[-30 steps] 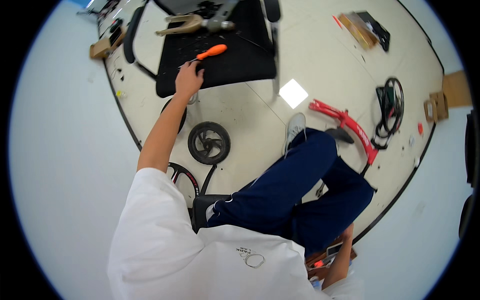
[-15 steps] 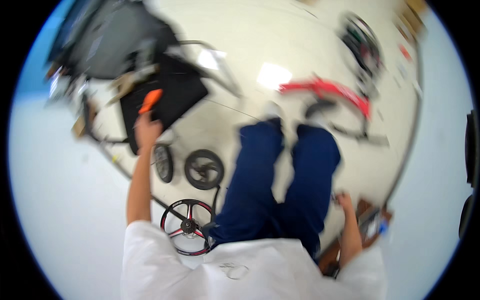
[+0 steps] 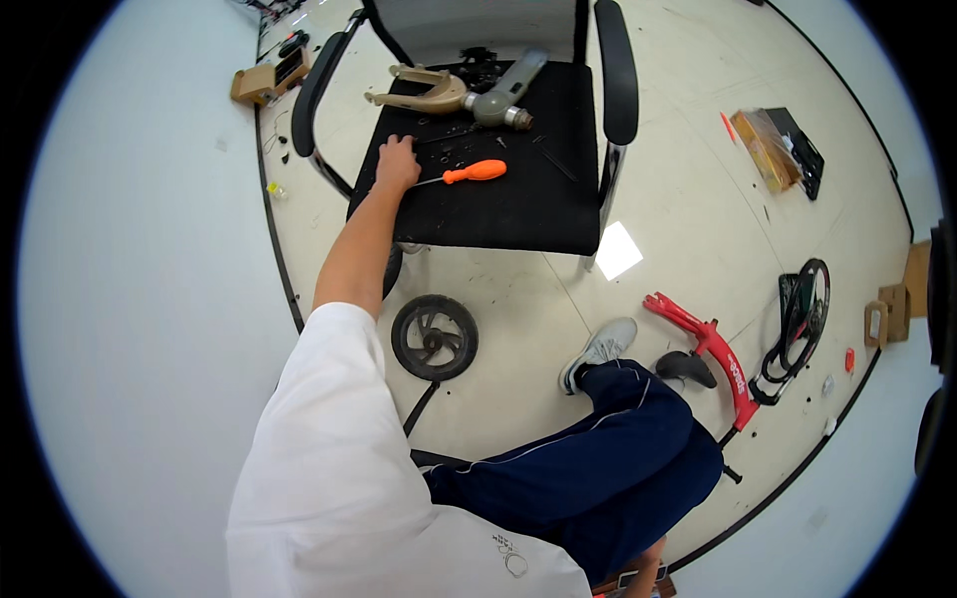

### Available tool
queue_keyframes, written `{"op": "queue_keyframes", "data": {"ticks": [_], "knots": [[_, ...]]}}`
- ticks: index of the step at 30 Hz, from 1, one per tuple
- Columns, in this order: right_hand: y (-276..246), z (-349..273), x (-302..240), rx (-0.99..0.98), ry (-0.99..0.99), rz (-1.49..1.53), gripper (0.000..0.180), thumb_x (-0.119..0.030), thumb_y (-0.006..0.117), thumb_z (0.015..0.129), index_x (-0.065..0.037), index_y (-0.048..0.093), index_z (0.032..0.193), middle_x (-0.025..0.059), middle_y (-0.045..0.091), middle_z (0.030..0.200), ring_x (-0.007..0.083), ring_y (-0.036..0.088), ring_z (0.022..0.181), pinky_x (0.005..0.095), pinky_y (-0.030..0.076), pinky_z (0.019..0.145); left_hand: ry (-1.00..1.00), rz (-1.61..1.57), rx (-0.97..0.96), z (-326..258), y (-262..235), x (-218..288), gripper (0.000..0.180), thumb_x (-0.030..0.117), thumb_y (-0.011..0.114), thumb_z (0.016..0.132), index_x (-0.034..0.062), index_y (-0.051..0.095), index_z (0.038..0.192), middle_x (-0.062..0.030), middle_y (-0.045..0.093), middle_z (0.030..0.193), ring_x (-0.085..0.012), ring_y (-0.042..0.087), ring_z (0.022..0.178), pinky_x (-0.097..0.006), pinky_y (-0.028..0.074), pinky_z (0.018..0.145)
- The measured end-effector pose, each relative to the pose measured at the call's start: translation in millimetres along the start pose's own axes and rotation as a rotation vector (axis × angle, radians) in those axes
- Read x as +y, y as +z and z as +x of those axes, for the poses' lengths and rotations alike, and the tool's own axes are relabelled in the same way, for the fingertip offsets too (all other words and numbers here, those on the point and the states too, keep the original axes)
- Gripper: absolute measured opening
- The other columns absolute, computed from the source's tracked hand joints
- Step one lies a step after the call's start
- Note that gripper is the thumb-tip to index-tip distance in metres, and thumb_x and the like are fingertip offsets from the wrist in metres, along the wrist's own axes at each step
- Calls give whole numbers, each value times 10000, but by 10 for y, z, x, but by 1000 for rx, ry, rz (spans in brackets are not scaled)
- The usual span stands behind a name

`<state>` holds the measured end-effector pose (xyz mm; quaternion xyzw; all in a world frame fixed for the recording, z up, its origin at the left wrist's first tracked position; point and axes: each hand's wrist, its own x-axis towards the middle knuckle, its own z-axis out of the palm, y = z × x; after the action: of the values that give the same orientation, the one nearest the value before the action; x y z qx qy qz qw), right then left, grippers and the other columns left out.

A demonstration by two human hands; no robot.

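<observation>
My left hand [image 3: 397, 162] rests on the black seat of an office chair [image 3: 478, 221], fingers a little apart and pointing to the far side. Just right of it lies a screwdriver [image 3: 476, 171] with an orange handle, its shaft passing toward my wrist. A thin black tool [image 3: 446, 135] is by my fingertips. Farther back on the seat are a beige fork-shaped part [image 3: 429, 95] and a grey jointed part [image 3: 503, 98], with small loose pieces around them. Only a bit of my right hand or forearm [image 3: 650, 563] shows at the lower edge; its fingers are hidden behind my leg.
Left of my leg a small black wheel [image 3: 435, 337] lies on the floor. To the right are a red frame [image 3: 723, 359], a dark saddle [image 3: 686, 369] and a spoked wheel [image 3: 815, 309]. A box in plastic [image 3: 766, 149] lies farther off. Armrests [image 3: 618, 75] flank the seat.
The orange screwdriver has left my left hand and now lies on the chair seat. My view has turned left, bringing the chair to the middle. My right hand has mostly dropped from sight.
</observation>
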<state>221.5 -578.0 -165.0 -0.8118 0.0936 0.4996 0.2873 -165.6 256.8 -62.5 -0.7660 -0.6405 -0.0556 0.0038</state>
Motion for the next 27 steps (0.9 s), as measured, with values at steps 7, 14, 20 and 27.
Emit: {"op": "queue_keyframes", "data": {"ticks": [7, 14, 20, 27], "knots": [[-52, -86, 433, -92, -359, 315, 380, -168, 497, 959, 37, 534, 1276, 140, 598, 1221, 224, 550, 1123, 352, 467, 953, 81, -133, 130, 253, -150, -114, 147, 95, 598, 771, -25, 594, 855, -247, 598, 920, -429, 584, 902, -514, 477, 772], [-614, 332, -12, 144, -97, -182, 276, -206, 570, 903, 42, 614, 1015, 150, 680, 821, 221, 677, 672, 356, 544, 542, 300, -524, 257, -806, -766, 221, 250, 189, 561, 973, -46, 597, 1051, -178, 653, 976, -239, 627, 876, -339, 499, 784], [-714, 861, -272, 210, 17, 121, 362, -234, 603, 881, 23, 589, 1136, 162, 688, 925, 219, 691, 776, 344, 561, 608, 484, -797, -191, -2107, -1021, 1808, 129, 100, 513, 982, -18, 525, 1034, -43, 521, 839, -104, 499, 773, -236, 424, 717], [-711, 2416, -737, 669, -263, -58, 585, -271, 728, 757, 51, 531, 1204, 241, 624, 1111, 370, 627, 996, 431, 509, 864, 526, -577, -405, -2075, -654, 2600, 53, 39, 501, 964, -13, 510, 972, -47, 512, 797, -109, 483, 716, -251, 404, 645]]}}
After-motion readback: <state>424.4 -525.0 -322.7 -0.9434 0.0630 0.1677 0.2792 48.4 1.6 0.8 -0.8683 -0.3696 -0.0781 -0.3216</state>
